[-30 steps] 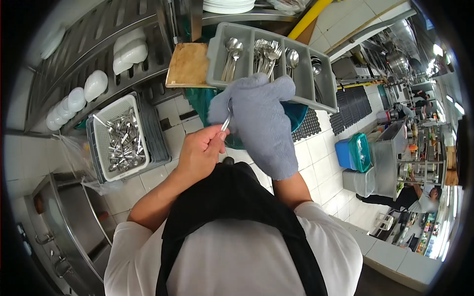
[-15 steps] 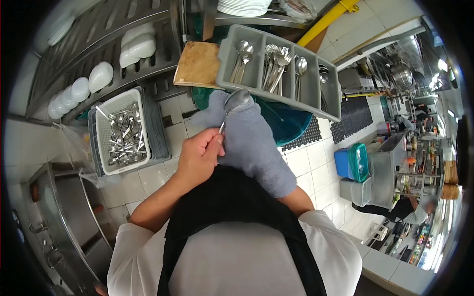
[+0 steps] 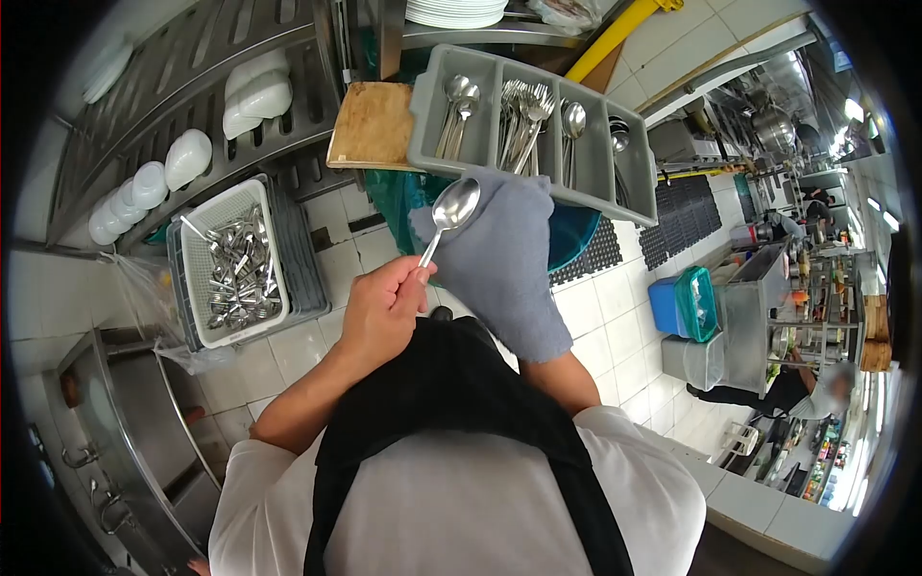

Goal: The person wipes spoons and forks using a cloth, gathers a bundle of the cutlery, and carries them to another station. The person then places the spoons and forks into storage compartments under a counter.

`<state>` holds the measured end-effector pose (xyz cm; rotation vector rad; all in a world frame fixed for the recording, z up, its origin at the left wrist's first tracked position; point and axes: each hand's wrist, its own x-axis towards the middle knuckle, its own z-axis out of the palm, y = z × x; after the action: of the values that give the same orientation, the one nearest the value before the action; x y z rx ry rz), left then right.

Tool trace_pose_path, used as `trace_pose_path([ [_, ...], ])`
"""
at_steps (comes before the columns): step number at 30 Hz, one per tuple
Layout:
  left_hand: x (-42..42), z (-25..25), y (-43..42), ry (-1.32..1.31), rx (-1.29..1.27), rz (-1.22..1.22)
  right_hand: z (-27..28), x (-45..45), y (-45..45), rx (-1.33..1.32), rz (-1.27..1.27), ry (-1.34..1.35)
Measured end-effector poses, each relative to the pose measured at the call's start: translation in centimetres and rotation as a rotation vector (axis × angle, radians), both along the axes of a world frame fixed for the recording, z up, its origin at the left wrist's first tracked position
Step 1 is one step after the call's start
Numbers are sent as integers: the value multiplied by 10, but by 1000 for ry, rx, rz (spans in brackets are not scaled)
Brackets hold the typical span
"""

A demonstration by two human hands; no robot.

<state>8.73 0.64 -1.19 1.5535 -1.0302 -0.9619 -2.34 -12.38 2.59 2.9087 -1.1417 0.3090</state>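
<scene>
metal spoon [image 3: 456,204], draped grey cloth [image 3: 509,274]

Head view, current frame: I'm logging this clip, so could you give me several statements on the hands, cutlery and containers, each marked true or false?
1. The left hand holds a spoon by its handle. True.
2. The grey tray has two compartments. False: it has four.
3. Forks lie in the tray's second compartment from the left. True.
4. The white basket is empty. False: jumbled cutlery lies in it.
5. The cloth lies inside the tray. False: it is outside, with the right forearm running up under it.
6. A wooden board is beside the tray, on its left in the view. True.
</scene>
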Motion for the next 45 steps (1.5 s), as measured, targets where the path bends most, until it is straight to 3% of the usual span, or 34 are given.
trace_pose_path([
  [5, -4, -7, -5, 49, 9, -25, 6, -5, 11, 179, 125, -169],
  [7, -9, 0, -5, 115, 14, -32, -7, -4, 3, 269, 26, -185],
  [9, -10, 0, -1, 157, 17, -78, 0, -12, -5, 225, 14, -304],
  [12, -10, -8, 6, 151, -2, -182, 53, -2, -9, 43, 173, -104],
  [17, -8, -12, 1, -9, -88, -110, 48, 8, 26, 392, -482, -651],
  [20, -9, -25, -2, 11, 3, -25, 35, -2, 27, 532, -253, -507],
  [21, -7, -24, -4, 1, 16, -27, 11, -8, 17, 419, 96, -272],
  [25, -1, -18, -10, -25, 5, -12, 21, -1, -15, 304, 592, -87],
  [32, 4, -29, -9, -39, -103, 166, 28, -10, -44, 159, 558, -70],
  [35, 8, -25, -13, -256, -202, 224, 12, -28, -32, 194, 557, -12],
  [38, 10, -22, -30, -620, -345, 186, -4, -51, -18, 223, 519, 23],
  [41, 2, -14, -62, -365, -174, 51, -10, -78, -14, 238, 474, 13],
  [45, -13, -2, -149, -605, -298, -98, -17, -108, -16, 219, 390, -19],
])
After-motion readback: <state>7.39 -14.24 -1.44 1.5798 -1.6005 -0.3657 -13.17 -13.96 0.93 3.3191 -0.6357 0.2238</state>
